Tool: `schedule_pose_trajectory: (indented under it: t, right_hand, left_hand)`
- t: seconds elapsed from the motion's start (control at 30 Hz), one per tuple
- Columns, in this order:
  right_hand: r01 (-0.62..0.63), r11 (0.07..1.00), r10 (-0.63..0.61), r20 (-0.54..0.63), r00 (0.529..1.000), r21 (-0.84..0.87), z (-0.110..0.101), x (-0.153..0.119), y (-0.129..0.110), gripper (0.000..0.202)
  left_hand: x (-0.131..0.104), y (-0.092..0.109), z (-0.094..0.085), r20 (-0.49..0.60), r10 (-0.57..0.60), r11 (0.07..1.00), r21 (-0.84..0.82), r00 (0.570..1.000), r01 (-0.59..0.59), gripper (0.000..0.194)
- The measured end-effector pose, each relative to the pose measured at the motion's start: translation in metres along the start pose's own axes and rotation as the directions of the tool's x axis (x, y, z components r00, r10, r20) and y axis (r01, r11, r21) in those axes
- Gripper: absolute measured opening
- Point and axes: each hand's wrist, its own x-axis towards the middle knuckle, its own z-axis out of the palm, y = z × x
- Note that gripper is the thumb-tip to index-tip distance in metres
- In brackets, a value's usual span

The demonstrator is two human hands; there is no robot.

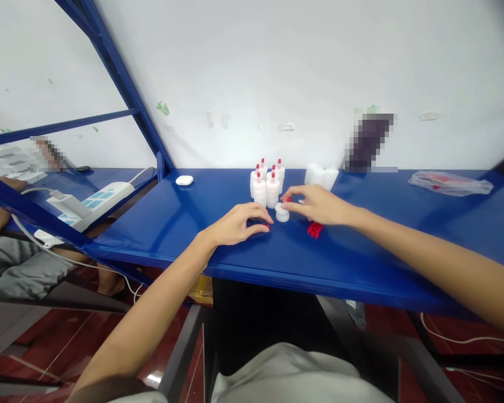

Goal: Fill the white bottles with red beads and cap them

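Note:
My left hand (242, 225) rests over the tabletop, thumb and index finger closed around a small red cap (267, 226). Just right of it a short white plastic bottle (282, 214) stands on the table. At that bottle's top my right hand (315, 205) pinches another red piece, seemingly a cap, partly hidden by the fingers; the thumb is close to the bottle's rim. Behind my hands, several white squeeze bottles (260, 192) with red-tipped nozzles stand upright in a cluster. Below my right hand lies a small pile of red caps (315, 229).
White plastic pieces (321, 176) are behind my right hand. A clear bag with red items (450, 183) lies at the right; a white earbud case (185, 180) at the left. Beyond the blue frame (128, 101), a power strip (88, 208) sits near another person's arm.

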Motion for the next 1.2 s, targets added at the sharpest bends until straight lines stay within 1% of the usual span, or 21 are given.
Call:
schedule_pose_trajectory:
  t: [0.07, 0.13, 0.27, 0.33, 0.43, 0.5, 0.53, 0.57, 0.6, 0.63, 0.67, 0.7, 0.77, 0.83, 0.9, 0.97, 1.1, 1.13, 1.2]
  right_hand:
    - [0.045, 0.997, -0.046, -0.010, 0.999, -0.066, -0.001, 0.003, 0.002, 0.035]
    - [0.056, 0.992, -0.057, -0.005, 0.998, -0.114, -0.002, 0.007, 0.003, 0.034]
    - [0.037, 0.969, -0.039, 0.000, 0.999, -0.245, 0.000, 0.012, 0.002, 0.032]
    - [0.016, 0.960, -0.028, -0.039, 0.999, -0.279, 0.000, 0.011, 0.000, 0.034]
    - [-0.068, 0.970, 0.032, -0.157, 0.987, -0.234, -0.004, 0.003, -0.002, 0.037]
    - [-0.092, 0.989, 0.067, -0.207, 0.976, -0.116, -0.008, -0.004, -0.004, 0.035]
    - [-0.086, 0.996, 0.081, -0.199, 0.977, -0.018, -0.010, -0.008, -0.005, 0.033]
    - [-0.078, 0.991, 0.095, -0.165, 0.982, 0.108, -0.011, -0.011, -0.006, 0.031]
    - [-0.081, 0.965, 0.111, -0.108, 0.988, 0.249, -0.011, -0.014, -0.006, 0.028]
    - [-0.095, 0.918, 0.120, -0.040, 0.992, 0.385, -0.010, -0.017, -0.008, 0.026]
    - [-0.116, 0.860, 0.117, 0.030, 0.993, 0.497, -0.009, -0.019, -0.009, 0.024]
    - [-0.134, 0.805, 0.101, 0.090, 0.991, 0.578, -0.007, -0.021, -0.011, 0.021]
    - [-0.140, 0.736, 0.048, 0.154, 0.987, 0.662, -0.002, -0.024, -0.016, 0.014]
    - [-0.103, 0.722, -0.007, 0.156, 0.988, 0.684, 0.002, -0.028, -0.020, 0.010]
    - [-0.047, 0.732, -0.053, 0.126, 0.991, 0.680, 0.005, -0.031, -0.024, 0.010]
    - [-0.006, 0.749, -0.074, 0.093, 0.993, 0.663, 0.007, -0.033, -0.026, 0.011]
    - [-0.011, 0.823, -0.040, 0.077, 0.996, 0.569, 0.006, -0.035, -0.027, 0.012]
    - [-0.004, 0.844, -0.038, 0.068, 0.997, 0.536, 0.005, -0.035, -0.027, 0.013]
    - [0.024, 0.880, -0.049, 0.041, 0.998, 0.474, 0.004, -0.034, -0.027, 0.013]
  left_hand:
    - [-0.004, 0.001, -0.004, -0.045, -0.013, 1.000, 0.026, 0.999, 0.014, 0.017]
    - [-0.005, 0.003, -0.005, -0.051, -0.032, 0.996, 0.079, 0.998, 0.036, 0.019]
    - [-0.001, 0.007, -0.003, 0.030, -0.089, 0.959, 0.271, 0.996, 0.077, 0.026]
    - [0.004, 0.007, 0.001, 0.064, -0.121, 0.922, 0.377, 0.991, 0.088, 0.030]
    - [0.010, 0.005, 0.005, 0.129, -0.140, 0.851, 0.522, 0.982, 0.053, 0.035]
    - [0.012, 0.003, 0.006, 0.179, -0.140, 0.800, 0.600, 0.974, 0.004, 0.037]
    - [0.014, 0.003, 0.006, 0.208, -0.135, 0.784, 0.621, 0.969, -0.024, 0.038]
    - [0.015, 0.004, 0.006, 0.234, -0.124, 0.779, 0.625, 0.964, -0.051, 0.038]
    - [0.016, 0.005, 0.006, 0.249, -0.107, 0.787, 0.613, 0.963, -0.071, 0.039]
    - [0.017, 0.008, 0.006, 0.245, -0.085, 0.806, 0.586, 0.966, -0.078, 0.040]
    - [0.019, 0.013, 0.007, 0.215, -0.062, 0.834, 0.548, 0.975, -0.068, 0.041]
    - [0.021, 0.018, 0.008, 0.159, -0.039, 0.865, 0.499, 0.986, -0.047, 0.043]
    - [0.025, 0.030, 0.012, 0.001, -0.008, 0.919, 0.394, 1.000, 0.006, 0.046]
    - [0.030, 0.041, 0.017, -0.134, 0.039, 0.942, 0.335, 0.990, 0.008, 0.045]
    - [0.035, 0.047, 0.022, -0.208, 0.088, 0.945, 0.328, 0.974, -0.015, 0.042]
    - [0.039, 0.049, 0.025, -0.209, 0.109, 0.944, 0.329, 0.972, -0.035, 0.040]
    - [0.043, 0.047, 0.032, -0.104, 0.094, 0.954, 0.295, 0.990, -0.060, 0.035]
    - [0.044, 0.046, 0.033, -0.102, 0.088, 0.956, 0.288, 0.991, -0.055, 0.034]
    - [0.043, 0.044, 0.036, -0.143, 0.070, 0.958, 0.284, 0.987, -0.027, 0.033]
